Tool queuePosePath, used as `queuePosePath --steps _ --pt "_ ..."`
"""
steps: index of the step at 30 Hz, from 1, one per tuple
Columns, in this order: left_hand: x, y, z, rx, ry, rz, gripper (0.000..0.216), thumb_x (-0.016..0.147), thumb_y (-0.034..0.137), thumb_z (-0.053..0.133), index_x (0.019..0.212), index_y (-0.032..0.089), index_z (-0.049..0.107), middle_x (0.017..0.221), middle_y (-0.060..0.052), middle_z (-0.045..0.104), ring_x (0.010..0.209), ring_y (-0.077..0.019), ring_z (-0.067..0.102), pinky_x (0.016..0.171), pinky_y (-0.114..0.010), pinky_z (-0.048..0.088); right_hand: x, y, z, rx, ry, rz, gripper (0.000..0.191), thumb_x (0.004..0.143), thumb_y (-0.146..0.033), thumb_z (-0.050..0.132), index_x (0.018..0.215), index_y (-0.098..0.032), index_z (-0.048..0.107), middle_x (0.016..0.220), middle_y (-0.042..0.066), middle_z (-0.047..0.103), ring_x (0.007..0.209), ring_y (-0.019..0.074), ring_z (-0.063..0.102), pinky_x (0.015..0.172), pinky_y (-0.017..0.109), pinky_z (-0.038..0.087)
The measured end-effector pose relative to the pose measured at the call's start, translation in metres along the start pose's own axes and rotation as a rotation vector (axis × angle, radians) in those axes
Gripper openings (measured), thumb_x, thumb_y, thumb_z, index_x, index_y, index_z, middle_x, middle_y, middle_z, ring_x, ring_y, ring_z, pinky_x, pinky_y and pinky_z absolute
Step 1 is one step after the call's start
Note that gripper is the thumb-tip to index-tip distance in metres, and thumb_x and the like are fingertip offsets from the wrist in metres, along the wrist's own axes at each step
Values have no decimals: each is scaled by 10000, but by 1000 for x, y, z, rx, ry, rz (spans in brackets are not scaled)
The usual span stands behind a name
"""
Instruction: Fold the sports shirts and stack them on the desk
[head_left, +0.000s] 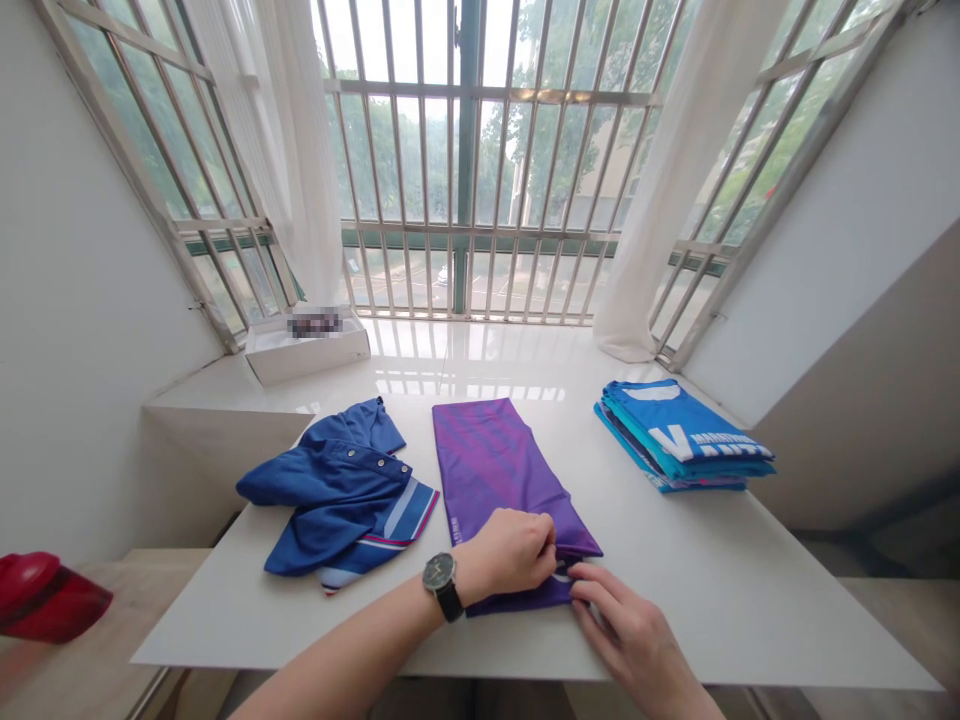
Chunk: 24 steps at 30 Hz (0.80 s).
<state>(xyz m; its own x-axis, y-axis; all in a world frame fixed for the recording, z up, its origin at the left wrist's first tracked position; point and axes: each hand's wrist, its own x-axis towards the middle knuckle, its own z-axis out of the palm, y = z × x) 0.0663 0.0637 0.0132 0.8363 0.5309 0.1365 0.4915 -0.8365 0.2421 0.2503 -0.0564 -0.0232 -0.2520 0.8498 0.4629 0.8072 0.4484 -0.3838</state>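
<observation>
A folded purple garment [487, 440], seemingly a shirt, lies flat on the white table in front of me. My left hand [517, 548], with a black-strapped watch [440, 580] on its wrist, is closed in a fist over the garment's near right part and grips the fabric; the fingertips are hidden. Beside it, my right hand [626, 620] touches the near right edge with its fingers stretched out. Between both hands the layers part slightly and a bit of white print shows. To the left lies a crumpled navy blue shirt [337, 490] with buttons and a striped edge.
A stack of folded blue and teal shirts [682, 435] stands at the right on the table [720, 610]. Farther back at the left is an open white box [311, 360]. A red cap-like thing [56, 600] sits low at the far left. Curtains and a barred window lie behind.
</observation>
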Motion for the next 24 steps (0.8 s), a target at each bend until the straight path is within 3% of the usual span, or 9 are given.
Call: queuePosePath --steps 6,10,13,18,21,24 --pt "-5 11 -1 68 -24 89 201 868 395 591 915 200 580 879 -51 689 798 -232 682 603 -287 492 4 -5 2 60 -90 43 198 990 -184 415 1012 -241 603 859 31 693 729 145 681 679 227 542" --pt "-3 6 2 -3 -23 35 129 906 311 545 897 201 612 878 -43 698 787 -201 681 639 -265 486 1 0 6 51 -37 -9 226 976 -190 453 1139 -240 601 976 60 716 806 158 708 720 232 557" --pt "0 -4 2 -187 -11 -1 111 891 262 563 890 204 658 843 -20 713 768 -171 671 662 -234 470 2 2 5 33 -61 -18 264 959 -217 497 1197 -241 610 1055 83 712 861 177 716 732 241 564" --pt "8 -19 -2 -611 63 -92 161 881 237 556 915 162 694 809 -10 708 711 -124 624 667 -200 466 8 -3 -1 47 -121 13 242 974 -231 450 1044 -249 681 1025 77 698 795 163 705 692 240 551" --pt "10 -22 -4 -729 88 -167 156 851 242 589 904 143 698 761 -4 684 681 -118 594 647 -199 464 13 -7 -1 128 -109 74 236 982 -245 437 1050 -242 663 1061 82 687 851 166 695 734 246 538" --pt "10 -22 -5 -769 100 -193 149 833 253 615 888 142 698 723 5 658 658 -113 573 636 -200 459 20 -9 1 187 -123 215 195 976 -271 457 998 -239 648 939 46 705 799 168 681 723 253 517"
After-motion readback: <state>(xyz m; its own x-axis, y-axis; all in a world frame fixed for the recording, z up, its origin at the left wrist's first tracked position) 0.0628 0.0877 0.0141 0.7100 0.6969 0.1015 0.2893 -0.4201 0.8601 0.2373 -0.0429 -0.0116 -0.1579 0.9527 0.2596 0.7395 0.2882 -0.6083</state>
